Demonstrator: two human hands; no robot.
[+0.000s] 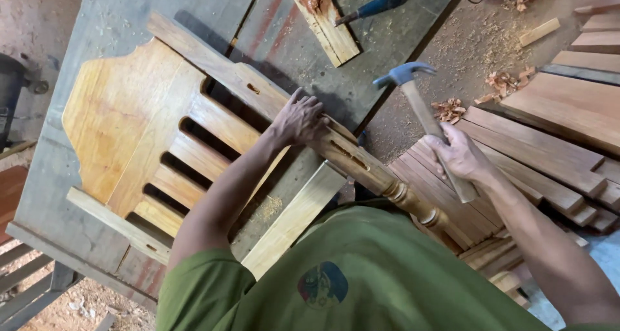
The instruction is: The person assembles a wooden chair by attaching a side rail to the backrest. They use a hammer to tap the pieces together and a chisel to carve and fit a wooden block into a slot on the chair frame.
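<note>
The turned chair leg (361,166) is pressed down under the spread left hand (302,120); a claw hammer (423,114) is gripped, raised, in the right hand (460,155) just beside it.

The person wears an olive-green short-sleeved T-shirt (361,273) with a small round blue-and-red emblem (322,284) printed on it; both forearms are bare, with no gloves, watch or rings visible.
</note>
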